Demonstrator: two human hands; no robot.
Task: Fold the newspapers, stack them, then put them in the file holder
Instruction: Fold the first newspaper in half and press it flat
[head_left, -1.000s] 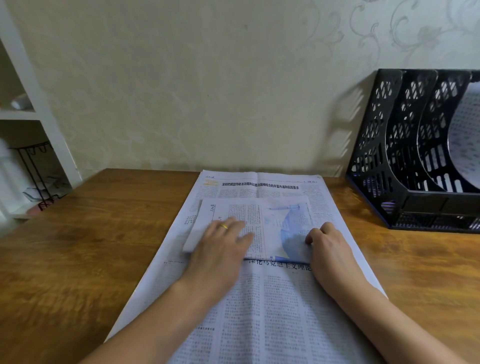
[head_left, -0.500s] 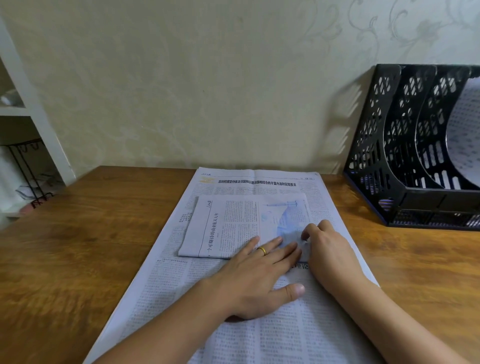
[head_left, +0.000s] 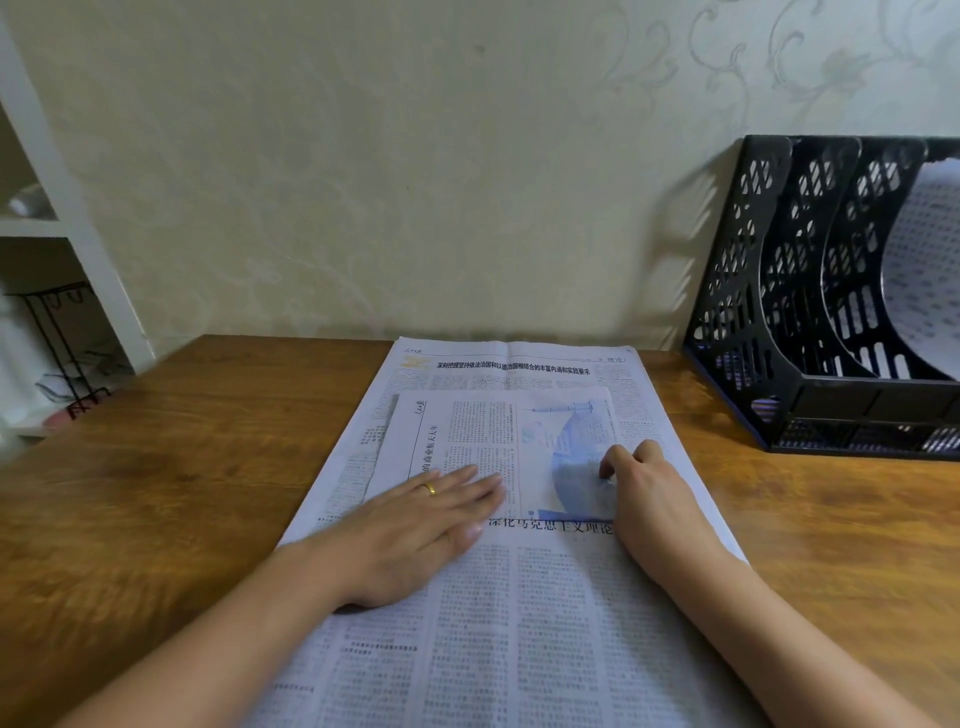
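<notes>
Since half a second ago we see the left hand (head_left: 415, 525) slide back leftward along the near edge of the folded newspaper (head_left: 498, 447), away from the right hand (head_left: 647, 493); the two hands were almost touching then and now sit apart. That folded newspaper has not shifted: it lies flat on the far half of a larger open newspaper sheet (head_left: 519, 623), its near edge running between the two hands.

We see the left hand spread flat, fingers straight and together, fingertips pressing on the lower left part of the folded paper while the palm rests on the open sheet below it. It grips nothing. A gold ring (head_left: 429, 488) shows on one finger. The right hand rests at the folded paper's near right corner, over the blue picture printed there, with its fingers curled under; we cannot tell whether they pinch the paper's edge or merely press on it.

The open sheet lies lengthwise on the wooden tabletop (head_left: 182, 467), reaching from the wall toward us. At the far right of the tabletop, against the wall and well apart from the papers, stands a black perforated file holder (head_left: 769, 291), with a curved printed sheet (head_left: 924, 270) standing in one of its right compartments. A white shelf unit (head_left: 62, 197) stands at the far left, beyond the tabletop.
</notes>
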